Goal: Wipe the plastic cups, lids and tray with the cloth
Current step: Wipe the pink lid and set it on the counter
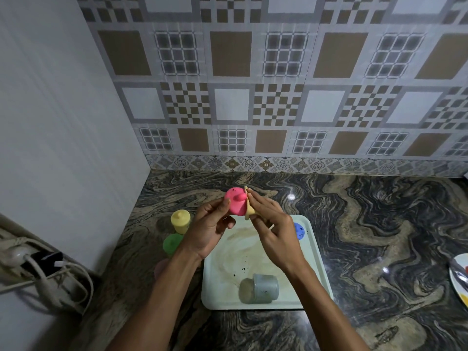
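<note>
Pink spouted lid (235,203) is held up above the far edge of a pale green tray (314,252), over a marbled stone counter (367,224). L hand (207,229) grips the lid w/ curled fingers and thumb. R hand (273,231) pinches a yellow cloth (249,211) against the lid's right side. On the stained tray, a grey cup (263,288) lies on its side near the front; a blue lid (300,230) sits far right, partly hidden. Left of the tray stand a yellow lidded cup (180,221) and, nearer, a green cup (172,244). A plate (458,277) pokes in at the right edge.
</note>
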